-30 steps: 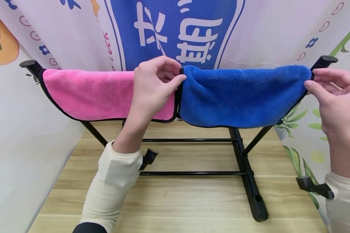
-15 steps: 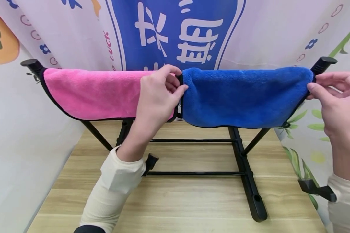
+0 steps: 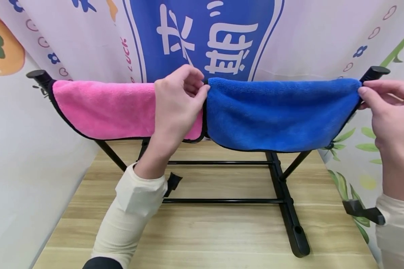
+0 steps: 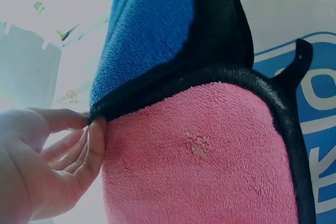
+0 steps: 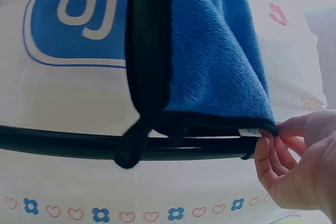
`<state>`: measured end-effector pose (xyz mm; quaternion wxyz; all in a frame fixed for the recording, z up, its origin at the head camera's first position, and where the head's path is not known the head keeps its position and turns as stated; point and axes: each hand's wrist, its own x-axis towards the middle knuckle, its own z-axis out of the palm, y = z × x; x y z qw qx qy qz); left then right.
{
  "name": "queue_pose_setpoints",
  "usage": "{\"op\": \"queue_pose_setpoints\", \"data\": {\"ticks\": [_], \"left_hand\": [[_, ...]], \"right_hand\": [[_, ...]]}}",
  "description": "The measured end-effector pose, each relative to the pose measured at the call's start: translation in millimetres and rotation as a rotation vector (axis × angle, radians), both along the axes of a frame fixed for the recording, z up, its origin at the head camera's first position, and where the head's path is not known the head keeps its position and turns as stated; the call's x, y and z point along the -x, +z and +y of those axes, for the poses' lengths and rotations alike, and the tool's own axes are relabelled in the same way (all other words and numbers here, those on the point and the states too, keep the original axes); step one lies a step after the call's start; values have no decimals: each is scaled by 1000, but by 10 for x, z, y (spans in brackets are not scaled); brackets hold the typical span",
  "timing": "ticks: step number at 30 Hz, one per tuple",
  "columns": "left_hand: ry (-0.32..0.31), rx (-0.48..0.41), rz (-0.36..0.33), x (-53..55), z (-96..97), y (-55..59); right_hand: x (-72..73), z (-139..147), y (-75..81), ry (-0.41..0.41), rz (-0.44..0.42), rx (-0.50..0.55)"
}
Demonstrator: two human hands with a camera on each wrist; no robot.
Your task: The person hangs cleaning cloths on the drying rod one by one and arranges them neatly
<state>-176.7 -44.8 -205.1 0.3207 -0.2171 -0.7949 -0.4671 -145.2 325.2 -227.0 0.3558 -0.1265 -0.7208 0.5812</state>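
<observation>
A blue plush towel (image 3: 282,116) with black edging hangs folded over the top of a black rack (image 3: 373,73). With thumb and fingers my left hand (image 3: 176,101) pinches the towel's upper left edge, right beside a pink towel (image 3: 97,110) draped over the rack's left half. At the other end, my right hand (image 3: 395,108) pinches the upper right edge, close to the rack's end cap. In the left wrist view the black borders of both towels meet at my fingertips. A hanging loop (image 5: 131,142) dangles from the blue towel's far side. My left hand hides part of the pink towel.
The rack's foot bar (image 3: 286,209) and crossbars (image 3: 222,201) stand on a wood-grain table (image 3: 202,235). Behind hangs a printed curtain (image 3: 306,41) with a blue panel. A white wall (image 3: 27,149) rises on the left.
My left hand went slightly right, then back left and up, with the blue towel's left edge now against the pink towel. The blue lower edge hangs slightly lower, and its front looks smoother.
</observation>
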Motion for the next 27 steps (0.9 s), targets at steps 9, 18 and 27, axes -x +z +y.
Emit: {"op": "queue_pose_setpoints", "data": {"ticks": [9, 18, 27], "left_hand": [[15, 41, 32, -19, 12, -20], [2, 57, 57, -11, 21, -24], [-1, 35, 48, -3, 5, -46]], "right_hand": [[13, 29, -40, -7, 29, -44], [47, 30, -60, -19, 54, -100], [16, 41, -63, -11, 13, -79]]}}
